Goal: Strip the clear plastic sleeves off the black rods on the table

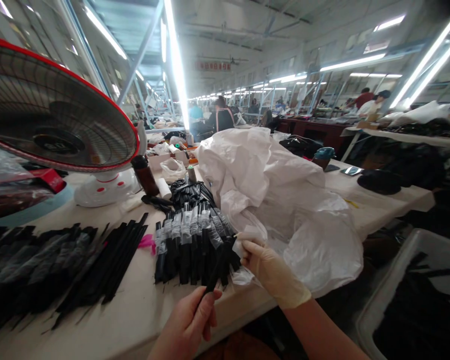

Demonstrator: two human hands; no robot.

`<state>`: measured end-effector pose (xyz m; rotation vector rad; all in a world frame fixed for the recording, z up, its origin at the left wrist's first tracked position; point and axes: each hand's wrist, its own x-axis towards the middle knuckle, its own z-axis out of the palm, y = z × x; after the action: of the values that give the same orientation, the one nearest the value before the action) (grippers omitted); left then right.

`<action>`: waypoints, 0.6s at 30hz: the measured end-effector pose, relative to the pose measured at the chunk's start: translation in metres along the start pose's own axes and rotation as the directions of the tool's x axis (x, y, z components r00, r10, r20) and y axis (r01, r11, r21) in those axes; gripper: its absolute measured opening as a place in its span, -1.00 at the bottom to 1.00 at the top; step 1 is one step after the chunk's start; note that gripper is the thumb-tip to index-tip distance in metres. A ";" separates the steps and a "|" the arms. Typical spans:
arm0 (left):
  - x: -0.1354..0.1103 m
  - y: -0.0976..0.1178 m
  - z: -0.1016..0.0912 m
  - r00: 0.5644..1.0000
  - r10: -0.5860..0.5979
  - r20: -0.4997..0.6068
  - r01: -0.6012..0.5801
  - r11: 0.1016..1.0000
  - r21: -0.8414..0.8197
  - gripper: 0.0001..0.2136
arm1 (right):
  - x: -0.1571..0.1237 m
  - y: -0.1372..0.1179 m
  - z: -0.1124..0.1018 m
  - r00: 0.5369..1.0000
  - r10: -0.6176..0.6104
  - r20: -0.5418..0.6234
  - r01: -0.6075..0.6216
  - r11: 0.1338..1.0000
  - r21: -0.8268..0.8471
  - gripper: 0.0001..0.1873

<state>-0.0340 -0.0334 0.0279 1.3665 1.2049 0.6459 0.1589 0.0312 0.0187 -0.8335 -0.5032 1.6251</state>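
Observation:
My left hand (189, 322), bare, is closed around the lower end of a thin black strip (211, 285) at the table's front edge. My right hand (268, 270) wears a pale latex glove and pinches a small white label (238, 246) at the strip's upper end. Just behind lies a row of black strips with white labels (189, 245), laid side by side on the white table (135, 305).
Loose black strips (108, 262) and a dark heap (18, 270) lie to the left. A white fan with a red rim (60, 115) stands at the back left. A large white plastic bag (285, 205) is at right. A clear bin (416, 300) sits at lower right. People work far behind.

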 end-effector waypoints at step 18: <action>0.002 -0.006 0.022 0.998 -0.039 0.045 0.040 0.999 -0.027 -0.45 | -0.004 0.007 0.013 0.912 -0.410 -0.008 0.394 0.881 -0.264 -0.80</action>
<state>-0.0156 -0.0412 0.0171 1.3239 1.1807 0.5994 0.1451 0.0278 0.0231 -0.8986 -0.7988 1.1593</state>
